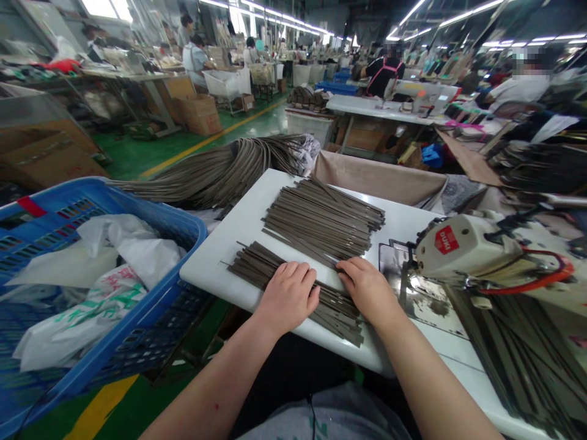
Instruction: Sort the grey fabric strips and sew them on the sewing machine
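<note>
My left hand (288,296) lies palm down on a near pile of thin dark grey-brown strips (257,266) on the white table (215,260), fingers together and curled slightly. My right hand (367,290) rests on the same pile's right part, fingers bent down onto the strips, its fingertips touching the edge of a second, larger stack of strips (323,220) farther back. Whether either hand grips a strip is hidden.
A white sewing machine (463,247) stands at the right, with more strips (518,354) lying below it. A blue plastic crate (151,318) with white bags sits left. A long bundle of strips (220,174) drapes behind the table. Other people work at distant tables.
</note>
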{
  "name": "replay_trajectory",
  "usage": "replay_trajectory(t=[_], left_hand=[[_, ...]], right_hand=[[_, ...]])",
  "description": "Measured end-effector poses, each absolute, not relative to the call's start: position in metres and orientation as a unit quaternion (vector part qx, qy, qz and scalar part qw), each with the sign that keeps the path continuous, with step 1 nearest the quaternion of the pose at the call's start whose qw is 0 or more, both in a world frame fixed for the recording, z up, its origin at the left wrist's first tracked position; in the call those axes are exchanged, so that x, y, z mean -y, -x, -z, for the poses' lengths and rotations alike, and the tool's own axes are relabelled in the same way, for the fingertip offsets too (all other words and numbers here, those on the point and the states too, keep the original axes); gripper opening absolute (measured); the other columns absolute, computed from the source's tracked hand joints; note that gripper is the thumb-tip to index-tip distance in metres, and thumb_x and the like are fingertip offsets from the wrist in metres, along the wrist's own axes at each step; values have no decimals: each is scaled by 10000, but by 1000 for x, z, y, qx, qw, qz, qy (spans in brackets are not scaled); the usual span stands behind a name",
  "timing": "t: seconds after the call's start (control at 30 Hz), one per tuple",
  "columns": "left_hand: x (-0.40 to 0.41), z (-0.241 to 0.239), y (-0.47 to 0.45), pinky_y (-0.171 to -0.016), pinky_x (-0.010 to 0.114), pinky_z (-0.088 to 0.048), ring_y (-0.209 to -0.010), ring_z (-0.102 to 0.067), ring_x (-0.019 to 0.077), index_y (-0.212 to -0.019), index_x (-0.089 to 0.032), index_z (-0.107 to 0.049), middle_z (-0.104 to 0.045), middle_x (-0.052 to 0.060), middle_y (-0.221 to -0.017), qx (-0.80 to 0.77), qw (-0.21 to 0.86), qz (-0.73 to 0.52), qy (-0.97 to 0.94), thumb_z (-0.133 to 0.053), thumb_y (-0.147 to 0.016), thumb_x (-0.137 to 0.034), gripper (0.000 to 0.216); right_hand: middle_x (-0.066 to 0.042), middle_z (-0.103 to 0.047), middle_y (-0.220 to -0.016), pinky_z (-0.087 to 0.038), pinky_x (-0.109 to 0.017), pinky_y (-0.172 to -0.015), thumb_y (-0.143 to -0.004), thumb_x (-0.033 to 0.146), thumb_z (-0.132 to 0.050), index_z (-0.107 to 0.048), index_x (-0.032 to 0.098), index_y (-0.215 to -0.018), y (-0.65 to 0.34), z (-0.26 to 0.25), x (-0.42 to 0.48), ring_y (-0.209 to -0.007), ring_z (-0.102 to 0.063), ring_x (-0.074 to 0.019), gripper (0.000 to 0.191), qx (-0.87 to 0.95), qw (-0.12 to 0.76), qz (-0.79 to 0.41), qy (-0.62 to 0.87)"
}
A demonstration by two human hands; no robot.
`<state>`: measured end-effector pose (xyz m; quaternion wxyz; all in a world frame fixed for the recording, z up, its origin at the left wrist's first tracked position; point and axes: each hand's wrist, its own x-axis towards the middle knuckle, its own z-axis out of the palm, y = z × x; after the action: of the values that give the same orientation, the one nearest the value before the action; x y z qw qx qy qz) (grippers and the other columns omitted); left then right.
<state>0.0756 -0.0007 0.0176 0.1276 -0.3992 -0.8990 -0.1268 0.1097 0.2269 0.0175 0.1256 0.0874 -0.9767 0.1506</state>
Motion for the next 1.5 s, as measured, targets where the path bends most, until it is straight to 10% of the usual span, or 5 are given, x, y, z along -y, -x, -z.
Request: replay_trajectory(t=[0.27,0.7,0.87,1.1,1.5], left_hand=[[1,-10,-71,-1264,546,-340,-1543,-347,334,-1133,-148,-607,-532,194,-1514,881,159,164,415,-560,-987,-295,212],[-1,-8,-70,-1231,514,-369,-1375,-539,305,-1167,-141,-588,-613,191,-1401,883,145,167,414,-594,-943,-273,260],[-1,-11,-72,-1119,500,-448,-1171,-592,320,-1261,-142,-560,-637,153,-1213,888,150,148,410,-578,-962,-297,337],[-2,-19,-74,-942,483,-505,-1019,-573,314,-985,-188,-578,-609,115,-1038,898,130,117,404,-588,-963,-319,133],[-1,-8,-71,-1065,500,-456,-1265,-546,341,-1536,-68,-429,-440,182,-1618,895,144,121,405,-543,-982,-357,635]], right_hand=[[-76,-692,-1033,-567,-379,-905,-962,145,-555,-714,237,-1065,-116,-27,-227,-971,-663,-241,210,973,86,-179,-117],[-79,-712,-969,-576,-380,-889,-996,209,-554,-773,233,-1001,-112,-28,-226,-931,-678,-233,220,963,90,-223,-123],[-170,-677,-1206,-529,-512,-1030,-956,210,-579,-679,165,-1283,-103,-21,-230,-1139,-614,-336,345,974,177,-135,-47],[-124,-703,-1079,-568,-465,-952,-975,199,-561,-713,198,-1169,-106,-16,-230,-1036,-653,-298,246,976,128,-158,-77],[-98,-727,-1033,-588,-416,-911,-984,164,-544,-761,202,-1111,-116,-28,-231,-967,-684,-254,254,972,82,-182,-122]])
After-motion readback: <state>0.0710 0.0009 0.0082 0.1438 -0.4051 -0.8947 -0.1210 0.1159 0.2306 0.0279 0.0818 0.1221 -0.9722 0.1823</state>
